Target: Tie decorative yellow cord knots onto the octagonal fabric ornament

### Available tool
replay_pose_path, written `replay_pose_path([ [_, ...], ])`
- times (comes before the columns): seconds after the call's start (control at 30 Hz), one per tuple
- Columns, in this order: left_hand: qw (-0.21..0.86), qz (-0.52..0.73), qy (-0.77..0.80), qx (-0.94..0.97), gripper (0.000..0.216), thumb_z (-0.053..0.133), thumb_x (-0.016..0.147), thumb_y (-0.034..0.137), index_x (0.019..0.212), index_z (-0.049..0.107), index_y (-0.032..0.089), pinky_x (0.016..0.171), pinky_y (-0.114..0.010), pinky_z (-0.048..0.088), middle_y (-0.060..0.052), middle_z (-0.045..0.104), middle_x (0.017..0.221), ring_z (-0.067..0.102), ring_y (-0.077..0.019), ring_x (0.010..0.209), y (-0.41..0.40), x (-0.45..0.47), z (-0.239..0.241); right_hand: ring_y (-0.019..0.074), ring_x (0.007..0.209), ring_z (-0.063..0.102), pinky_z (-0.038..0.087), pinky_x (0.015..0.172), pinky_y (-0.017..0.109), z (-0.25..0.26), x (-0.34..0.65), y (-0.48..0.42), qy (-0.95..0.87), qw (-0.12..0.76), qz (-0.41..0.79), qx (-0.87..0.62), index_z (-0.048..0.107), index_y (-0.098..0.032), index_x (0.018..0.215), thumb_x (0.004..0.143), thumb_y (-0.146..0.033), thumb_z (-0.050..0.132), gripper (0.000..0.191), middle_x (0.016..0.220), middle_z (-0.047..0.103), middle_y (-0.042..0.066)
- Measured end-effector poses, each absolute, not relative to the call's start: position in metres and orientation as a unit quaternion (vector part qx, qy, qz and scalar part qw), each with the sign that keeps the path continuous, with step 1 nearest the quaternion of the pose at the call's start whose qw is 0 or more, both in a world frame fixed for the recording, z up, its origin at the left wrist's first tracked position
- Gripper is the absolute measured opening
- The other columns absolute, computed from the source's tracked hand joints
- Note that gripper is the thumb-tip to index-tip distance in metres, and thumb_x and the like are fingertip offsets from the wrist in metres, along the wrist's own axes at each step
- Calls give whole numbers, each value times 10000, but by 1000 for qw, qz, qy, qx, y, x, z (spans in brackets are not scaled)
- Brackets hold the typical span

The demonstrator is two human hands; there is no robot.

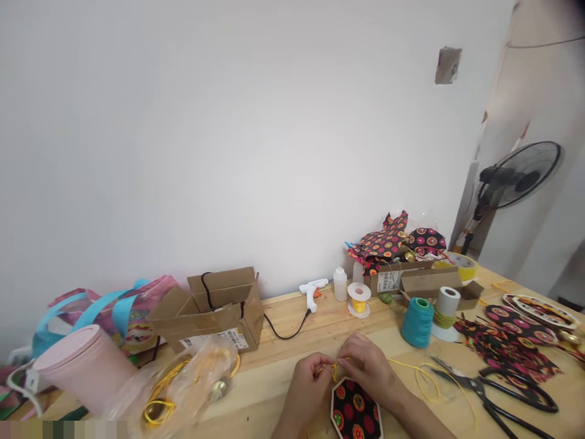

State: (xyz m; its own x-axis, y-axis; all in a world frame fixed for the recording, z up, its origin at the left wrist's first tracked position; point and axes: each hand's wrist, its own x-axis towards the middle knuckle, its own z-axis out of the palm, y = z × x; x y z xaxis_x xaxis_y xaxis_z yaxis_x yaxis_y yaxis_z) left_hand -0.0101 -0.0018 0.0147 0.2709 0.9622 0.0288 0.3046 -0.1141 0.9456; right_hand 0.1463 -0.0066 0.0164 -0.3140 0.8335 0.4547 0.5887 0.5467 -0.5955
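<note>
Octagonal black floral-fabric panel with pale rim (356,410): on the pale wooden tabletop (274,373), just below the fingertips.
Left hand (311,379): thumb and fingers pinching thin yellow cord (335,370) at the panel's top edge.
Right hand (366,364): fingertips closed on the same cord.
Black-handled metal scissors (478,385): spread, right of both hands.
Teal thread cone (417,324): upright, behind the scissors.
White glue gun with orange trigger (311,297): well beyond the hands.

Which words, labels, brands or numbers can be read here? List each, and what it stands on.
No text can be read.
Left label, on the left box: print too blurred.
Right label, on the right box: print too small and blurred.
</note>
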Motion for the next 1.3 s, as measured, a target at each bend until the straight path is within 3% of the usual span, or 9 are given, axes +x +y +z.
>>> replay_pose_path([
  [0.43,476,363,466,652,192,484,679,234,708,634,119,594,-247,432,-44,660,674,571,-170,642,-1,-8,19,147,714,486,353,670,280,16,146,-7,-790,374,139,-465,575,-201,704,798,-281,433,189,702,575,9],
  [0.83,490,366,450,652,217,487,690,248,738,650,113,667,-285,449,-71,684,731,595,-203,721,-1,-8,17,110,658,500,363,591,201,12,148,-6,-785,374,176,-462,574,-187,730,793,-258,439,165,698,562,1],
  [1.3,466,372,474,648,252,491,700,360,657,591,133,568,-238,393,-6,592,587,524,-156,594,3,-10,8,113,642,500,349,576,197,10,149,-5,-765,381,167,-492,564,-191,700,776,-232,452,141,684,563,-2],
])
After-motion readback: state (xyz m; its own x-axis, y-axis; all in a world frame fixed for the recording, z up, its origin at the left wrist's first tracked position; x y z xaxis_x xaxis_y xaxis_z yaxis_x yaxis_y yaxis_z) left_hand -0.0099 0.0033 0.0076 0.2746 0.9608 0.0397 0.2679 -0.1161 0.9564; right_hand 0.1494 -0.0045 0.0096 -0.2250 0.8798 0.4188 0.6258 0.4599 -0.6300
